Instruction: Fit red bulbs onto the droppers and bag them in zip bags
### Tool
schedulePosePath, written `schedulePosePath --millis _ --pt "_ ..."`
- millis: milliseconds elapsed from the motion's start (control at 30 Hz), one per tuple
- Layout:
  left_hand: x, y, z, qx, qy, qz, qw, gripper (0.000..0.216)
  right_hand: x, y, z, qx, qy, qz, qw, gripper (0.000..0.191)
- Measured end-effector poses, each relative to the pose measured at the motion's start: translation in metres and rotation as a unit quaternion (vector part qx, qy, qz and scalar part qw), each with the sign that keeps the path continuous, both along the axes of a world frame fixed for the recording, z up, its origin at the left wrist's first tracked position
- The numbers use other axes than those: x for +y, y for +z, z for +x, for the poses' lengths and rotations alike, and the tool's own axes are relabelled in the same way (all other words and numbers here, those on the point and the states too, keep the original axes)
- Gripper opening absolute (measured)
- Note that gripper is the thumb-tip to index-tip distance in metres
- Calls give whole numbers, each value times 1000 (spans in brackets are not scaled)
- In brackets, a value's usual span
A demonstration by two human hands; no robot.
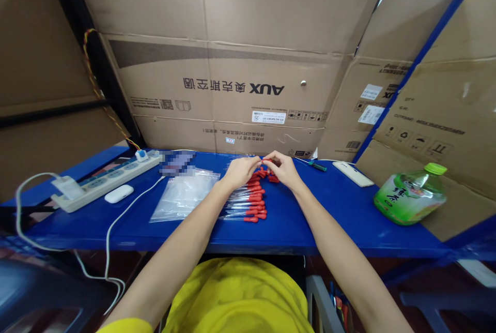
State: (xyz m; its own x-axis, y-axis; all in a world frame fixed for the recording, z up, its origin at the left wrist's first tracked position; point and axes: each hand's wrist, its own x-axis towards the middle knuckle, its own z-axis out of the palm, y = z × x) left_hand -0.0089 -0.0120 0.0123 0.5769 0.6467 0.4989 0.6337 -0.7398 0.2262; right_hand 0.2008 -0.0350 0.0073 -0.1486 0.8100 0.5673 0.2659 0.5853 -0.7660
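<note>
Both my hands meet over the back middle of the blue table [318, 219]. My left hand [241, 170] and my right hand [284, 167] have their fingertips pinched together on a small red-capped piece, too small to make out fully. Just below them lies a row of clear droppers with red rubber bulbs [253, 201], side by side. Several loose red bulbs [272, 177] lie under my right hand.
Clear plastic bags [184, 196] lie left of the droppers. A power strip [103, 180] with a white charger and cable, and a white case [119, 193], sit far left. A green bottle [411, 196] lies at right, near a white phone [352, 173] and a green-handled screwdriver [318, 166]. Cardboard boxes [248, 64] wall the back.
</note>
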Motion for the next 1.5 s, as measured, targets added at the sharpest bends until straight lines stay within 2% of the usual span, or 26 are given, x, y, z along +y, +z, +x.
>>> schedulePosePath --millis 133,300,433,700,967,1500 --pt "2 0 -2 5 -18 -1 1000 39 3 -1 4 -50 1 6 999 32" --pt "13 -7 -2 -38 -50 -44 997 40 8 -5 6 -84 -19 11 996 30" --pt "22 -13 -2 -84 -81 -67 991 46 11 -6 7 -46 -19 -17 999 33" --pt "22 -12 -6 -74 -118 -66 988 36 12 -5 9 33 11 -72 997 40" --pt "17 -9 -7 -61 -117 -49 990 34 9 -6 5 51 34 -64 996 41" --pt "15 -6 -5 -78 -128 -47 988 35 6 -3 1 69 21 -59 996 44"
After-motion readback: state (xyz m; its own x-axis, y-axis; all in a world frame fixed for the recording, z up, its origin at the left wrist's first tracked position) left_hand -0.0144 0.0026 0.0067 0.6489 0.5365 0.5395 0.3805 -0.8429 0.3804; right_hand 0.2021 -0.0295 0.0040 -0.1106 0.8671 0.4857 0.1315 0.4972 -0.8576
